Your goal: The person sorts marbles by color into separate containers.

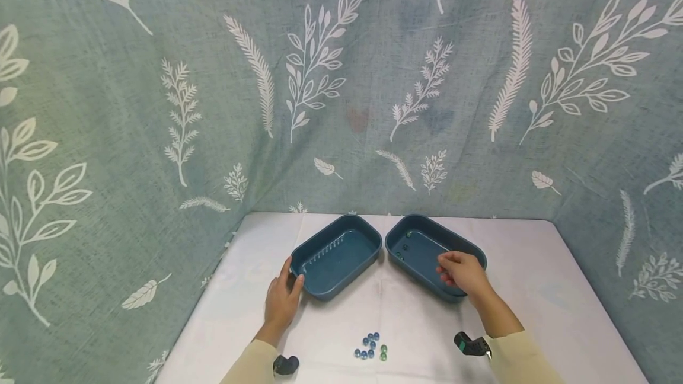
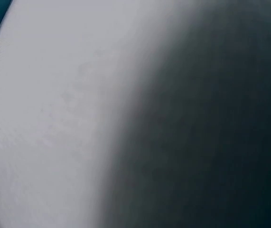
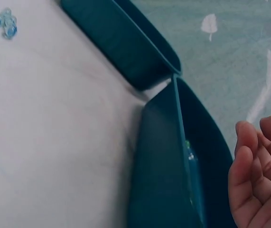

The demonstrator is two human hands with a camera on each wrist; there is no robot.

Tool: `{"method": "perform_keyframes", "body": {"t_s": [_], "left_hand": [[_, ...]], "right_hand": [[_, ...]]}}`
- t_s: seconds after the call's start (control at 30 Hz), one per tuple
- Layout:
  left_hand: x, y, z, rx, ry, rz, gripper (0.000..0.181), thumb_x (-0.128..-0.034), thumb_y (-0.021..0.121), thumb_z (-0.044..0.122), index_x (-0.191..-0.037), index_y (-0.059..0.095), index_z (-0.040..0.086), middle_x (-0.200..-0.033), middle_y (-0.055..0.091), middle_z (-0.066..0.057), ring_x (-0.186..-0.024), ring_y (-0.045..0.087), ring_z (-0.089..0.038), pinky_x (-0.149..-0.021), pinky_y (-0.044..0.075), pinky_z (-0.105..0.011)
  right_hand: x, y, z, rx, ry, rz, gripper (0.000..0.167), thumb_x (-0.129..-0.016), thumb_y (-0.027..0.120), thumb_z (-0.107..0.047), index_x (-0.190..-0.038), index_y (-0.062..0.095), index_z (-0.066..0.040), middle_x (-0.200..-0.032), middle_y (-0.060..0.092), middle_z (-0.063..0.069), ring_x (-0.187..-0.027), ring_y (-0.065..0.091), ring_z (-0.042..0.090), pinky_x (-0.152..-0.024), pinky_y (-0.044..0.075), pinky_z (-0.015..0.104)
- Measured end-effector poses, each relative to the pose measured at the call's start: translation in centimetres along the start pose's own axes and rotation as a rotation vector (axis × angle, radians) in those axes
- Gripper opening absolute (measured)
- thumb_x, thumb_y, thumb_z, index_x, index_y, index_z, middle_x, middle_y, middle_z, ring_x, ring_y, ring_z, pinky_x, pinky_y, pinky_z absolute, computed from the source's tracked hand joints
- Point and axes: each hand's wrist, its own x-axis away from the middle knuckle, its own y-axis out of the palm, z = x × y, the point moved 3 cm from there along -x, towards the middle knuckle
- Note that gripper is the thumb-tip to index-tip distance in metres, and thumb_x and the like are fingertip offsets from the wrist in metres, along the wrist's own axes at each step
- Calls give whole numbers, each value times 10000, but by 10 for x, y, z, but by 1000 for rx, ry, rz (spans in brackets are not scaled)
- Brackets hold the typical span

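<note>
My left hand (image 1: pixel 281 301) rests at the near-left corner of the left blue tray (image 1: pixel 333 265), thumb on the near side and fingers along the outer side. My right hand (image 1: pixel 465 271) hovers over the right tray (image 1: pixel 427 280), its fingers curled and the thumb close to the index finger; no object shows between them in the right wrist view. Inside the right tray lie several glass marbles, including a green marble (image 1: pixel 409 234) and a dark marble (image 1: pixel 405 248). The left wrist view shows mostly blurred dark cloth and white tablecloth, with my left hand out of sight.
Blue marbles (image 1: pixel 365 341) and two green marbles (image 1: pixel 383 352) lie loose on the white tablecloth (image 1: pixel 331 366) near its front middle. The trays stand angled with their corners nearly touching. Leaf-patterned cloth (image 1: pixel 341 105) hangs behind and along both sides.
</note>
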Motion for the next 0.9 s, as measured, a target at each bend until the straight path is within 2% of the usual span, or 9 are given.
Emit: {"method": "perform_keyframes", "body": {"t_s": [0.37,0.67,0.9], "left_hand": [[0,0,-1,-4,26,29,618,-977,507,511,-1529,302,327,-1425,504,-124,-1153,518,-437,-932,381,-624],[-3,-2,-1,-8,6,-7,630,-974,487,546,-1534,276,348,-1436,497,-106,-1155,516,-398,-950,385,-590],[0,-3,2,-8,-18,-39,636,-974,468,562,-1535,267,341,-1460,474,-82,-1191,498,-372,-974,371,-589]], "right_hand": [[33,18,4,-54,-3,28,283,-982,587,-139,-1159,613,81,-843,665,96,-693,626,195,-623,535,294],[49,41,19,-132,30,9,239,-965,604,-107,-1115,631,76,-830,665,108,-676,618,203,-598,524,277],[63,60,38,-133,72,-36,247,-961,605,-123,-1099,633,81,-809,658,96,-653,606,189,-592,514,283]]}}
